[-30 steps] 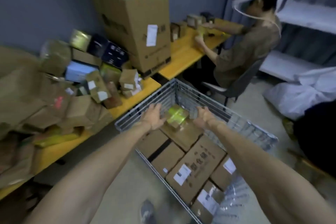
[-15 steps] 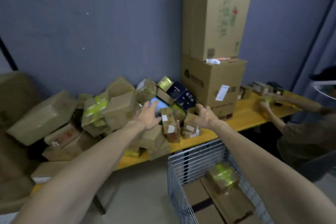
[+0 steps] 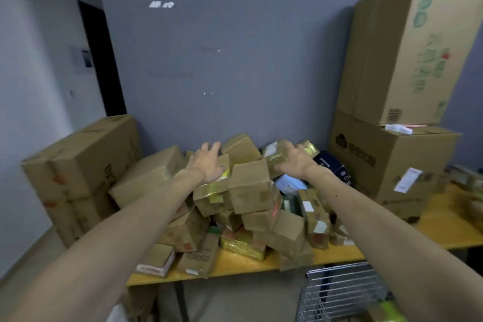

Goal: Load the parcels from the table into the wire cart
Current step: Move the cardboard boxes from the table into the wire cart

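Both our hands have come from the cart [image 3: 339,293] up onto the pile: left hand [image 3: 209,165] and right hand [image 3: 295,162] spread, empty, reaching for parcels [image 3: 248,188].

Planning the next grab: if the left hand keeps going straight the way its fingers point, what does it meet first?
Probably the brown parcel on top of the pile, just past the left hand, whose open fingers point up and away toward the wall. Depth is unclear; it may pass beside it.

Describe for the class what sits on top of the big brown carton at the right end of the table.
A taller carton with green print stands on the big brown carton, with white paper poking out between them. The carton's contents are hidden.
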`<state>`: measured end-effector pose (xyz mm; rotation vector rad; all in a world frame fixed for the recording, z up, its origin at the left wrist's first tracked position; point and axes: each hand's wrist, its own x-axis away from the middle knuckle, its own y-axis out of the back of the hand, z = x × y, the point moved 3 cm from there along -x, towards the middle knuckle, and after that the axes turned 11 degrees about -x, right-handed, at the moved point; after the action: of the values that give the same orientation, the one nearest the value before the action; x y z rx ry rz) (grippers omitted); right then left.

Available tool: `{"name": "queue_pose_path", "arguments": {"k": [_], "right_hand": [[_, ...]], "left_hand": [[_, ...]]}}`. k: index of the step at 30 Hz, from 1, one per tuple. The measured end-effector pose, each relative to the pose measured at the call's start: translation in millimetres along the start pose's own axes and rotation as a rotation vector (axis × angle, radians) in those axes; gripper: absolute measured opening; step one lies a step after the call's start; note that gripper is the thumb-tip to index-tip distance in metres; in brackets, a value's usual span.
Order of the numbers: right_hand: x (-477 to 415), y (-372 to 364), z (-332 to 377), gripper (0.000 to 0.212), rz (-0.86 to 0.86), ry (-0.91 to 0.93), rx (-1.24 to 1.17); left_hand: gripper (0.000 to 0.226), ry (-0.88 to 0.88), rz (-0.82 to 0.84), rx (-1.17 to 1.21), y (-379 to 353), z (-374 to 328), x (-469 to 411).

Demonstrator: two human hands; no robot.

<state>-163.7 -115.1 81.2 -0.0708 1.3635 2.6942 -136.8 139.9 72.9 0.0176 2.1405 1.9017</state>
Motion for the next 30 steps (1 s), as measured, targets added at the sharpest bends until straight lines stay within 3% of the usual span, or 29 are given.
{"name": "queue_pose_path", "arguments": {"k": [13,30], "right_hand": [[-93,-98,112,0.094,0.195,0.225,-0.001],[-173,-208,168,0.097,0.442,0.335,-0.044]], "left_hand": [[0.073,0.262,0.012,0.005,1,155,-10],[0.080,0.533,0.164,0.090,-55,256,-13]]}}
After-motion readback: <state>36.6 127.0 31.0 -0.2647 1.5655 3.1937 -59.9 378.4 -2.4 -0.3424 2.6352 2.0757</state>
